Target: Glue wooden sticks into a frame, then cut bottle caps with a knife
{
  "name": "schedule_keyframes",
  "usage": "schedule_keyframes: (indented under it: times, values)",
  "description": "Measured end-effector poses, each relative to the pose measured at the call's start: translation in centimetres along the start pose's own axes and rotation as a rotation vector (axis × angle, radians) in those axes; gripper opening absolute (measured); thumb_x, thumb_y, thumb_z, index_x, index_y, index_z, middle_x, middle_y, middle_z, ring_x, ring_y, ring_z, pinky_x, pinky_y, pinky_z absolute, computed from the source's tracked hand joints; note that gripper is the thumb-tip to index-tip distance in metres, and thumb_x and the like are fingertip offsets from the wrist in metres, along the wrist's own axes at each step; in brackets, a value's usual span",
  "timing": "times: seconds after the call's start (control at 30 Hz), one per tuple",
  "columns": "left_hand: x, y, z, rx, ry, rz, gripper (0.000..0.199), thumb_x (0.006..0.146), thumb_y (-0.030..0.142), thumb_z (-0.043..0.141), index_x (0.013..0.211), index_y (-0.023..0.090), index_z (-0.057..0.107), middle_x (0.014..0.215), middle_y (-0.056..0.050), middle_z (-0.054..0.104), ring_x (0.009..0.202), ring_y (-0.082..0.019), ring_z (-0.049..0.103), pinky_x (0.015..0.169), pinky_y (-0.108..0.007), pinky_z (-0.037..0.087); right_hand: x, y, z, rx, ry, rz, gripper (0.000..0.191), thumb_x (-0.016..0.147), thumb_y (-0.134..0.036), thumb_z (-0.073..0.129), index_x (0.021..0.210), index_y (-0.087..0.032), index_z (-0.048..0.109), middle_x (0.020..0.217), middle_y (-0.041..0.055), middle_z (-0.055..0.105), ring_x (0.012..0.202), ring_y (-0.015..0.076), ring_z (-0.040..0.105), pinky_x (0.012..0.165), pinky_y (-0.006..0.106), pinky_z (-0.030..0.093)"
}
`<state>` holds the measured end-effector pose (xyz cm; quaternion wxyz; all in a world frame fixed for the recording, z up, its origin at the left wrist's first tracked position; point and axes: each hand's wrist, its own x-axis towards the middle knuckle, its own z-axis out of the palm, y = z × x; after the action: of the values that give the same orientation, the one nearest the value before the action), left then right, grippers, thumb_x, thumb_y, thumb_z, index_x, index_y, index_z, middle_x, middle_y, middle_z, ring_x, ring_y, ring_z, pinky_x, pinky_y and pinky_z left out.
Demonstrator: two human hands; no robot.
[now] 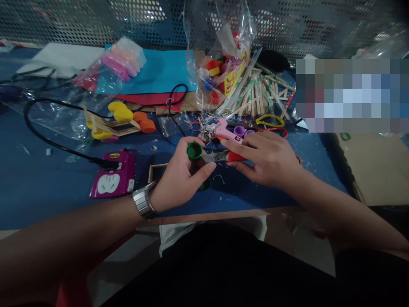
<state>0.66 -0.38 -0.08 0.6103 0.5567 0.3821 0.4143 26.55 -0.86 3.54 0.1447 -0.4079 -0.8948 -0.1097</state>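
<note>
A small green bottle cap (pixel 194 150) is pinched in the fingers of my left hand (pixel 180 181), its hollow side facing up. My right hand (pixel 270 158) is wrapped round the red handle of a utility knife (pixel 235 157). The knife's metal blade points left and reaches close to the cap; whether it touches cannot be made out. Under my left thumb a second green cap (pixel 205 184) shows in part. Just beyond the knife lies a pink glue gun (pixel 227 131), with purple caps (pixel 239 131) beside it. A wooden stick frame (pixel 156 170) is partly hidden behind my left hand.
A purple power strip (pixel 113 175) with a black cable sits at left. Behind it is a stick piece with yellow and orange caps (pixel 121 111). Farther back are a plastic bag of caps (pixel 220 76), wooden sticks (pixel 255 91) and blue paper (pixel 166 70). Cardboard (pixel 377 166) stands at right.
</note>
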Motion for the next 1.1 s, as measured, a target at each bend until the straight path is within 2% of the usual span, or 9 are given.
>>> schedule_keyframes:
  times: [0.3, 0.57, 0.77, 1.1]
  values:
    - [0.1, 0.28, -0.13, 0.093, -0.02, 0.009, 0.044, 0.091, 0.037, 0.086, 0.121, 0.024, 0.057, 0.091, -0.001, 0.059, 0.067, -0.013, 0.052, 0.061, -0.028, 0.044, -0.02, -0.01, 0.28, 0.002, 0.055, 0.0, 0.048, 0.111, -0.052, 0.057, 0.144, -0.022, 0.073, 0.096, 0.0094, 0.073, 0.084, 0.0235, 0.062, 0.075, 0.038, 0.04]
    - [0.3, 0.36, -0.1, -0.013, -0.003, -0.026, 0.04, 0.09, 0.037, 0.087, 0.117, 0.023, 0.06, 0.088, 0.0, 0.059, 0.067, -0.013, 0.052, 0.06, -0.027, 0.042, -0.07, 0.02, 0.35, 0.009, 0.034, 0.019, 0.049, 0.111, -0.054, 0.056, 0.148, -0.026, 0.071, 0.099, 0.0093, 0.074, 0.087, 0.0236, 0.063, 0.077, 0.039, 0.04]
    - [0.48, 0.3, -0.1, 0.048, -0.024, -0.016, 0.041, 0.091, 0.038, 0.085, 0.116, 0.023, 0.056, 0.087, 0.001, 0.058, 0.069, -0.013, 0.054, 0.063, -0.026, 0.044, -0.04, 0.04, 0.15, -0.011, 0.062, -0.01, 0.046, 0.11, -0.052, 0.058, 0.144, -0.025, 0.074, 0.094, 0.0081, 0.074, 0.083, 0.0224, 0.062, 0.074, 0.038, 0.039]
    - [0.4, 0.41, -0.25, 0.175, -0.06, 0.051, 0.034, 0.098, 0.04, 0.076, 0.118, 0.023, 0.054, 0.091, 0.0, 0.055, 0.065, -0.012, 0.05, 0.058, -0.026, 0.042, 0.01, -0.05, 0.34, 0.038, 0.077, -0.004, 0.044, 0.11, -0.051, 0.059, 0.139, -0.023, 0.077, 0.095, 0.0085, 0.074, 0.082, 0.0224, 0.062, 0.074, 0.038, 0.039]
